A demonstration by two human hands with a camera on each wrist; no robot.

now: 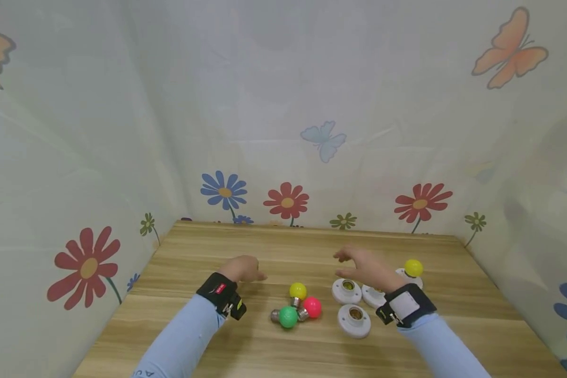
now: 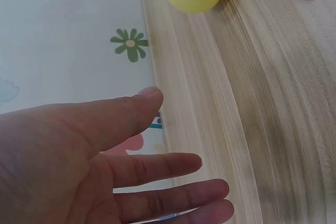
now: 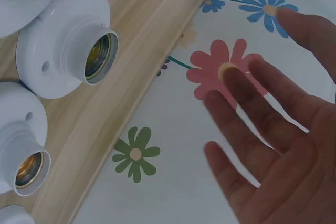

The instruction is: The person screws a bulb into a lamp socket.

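My left hand [image 1: 242, 269] hovers over the wooden table, left of three loose bulbs, its fingers extended and holding nothing. A yellow bulb [image 1: 297, 290], a red bulb [image 1: 313, 307] and a green bulb [image 1: 288, 317] lie close together with metal screw bases showing. Over the white lamp sockets, my right hand [image 1: 366, 268] is held with fingers spread and nothing in them. Below it sit a back-left socket [image 1: 346, 291], a front socket [image 1: 354, 321] and one partly hidden by the wrist [image 1: 372, 297]. Farther right, another yellow bulb [image 1: 413, 268] stands upright in a socket.
The wooden table [image 1: 208, 241] ends at a pale curtain [image 1: 264, 105] printed with flowers and butterflies, which rises behind it and on both sides. Black straps with small cameras [image 1: 222, 296] circle both wrists.
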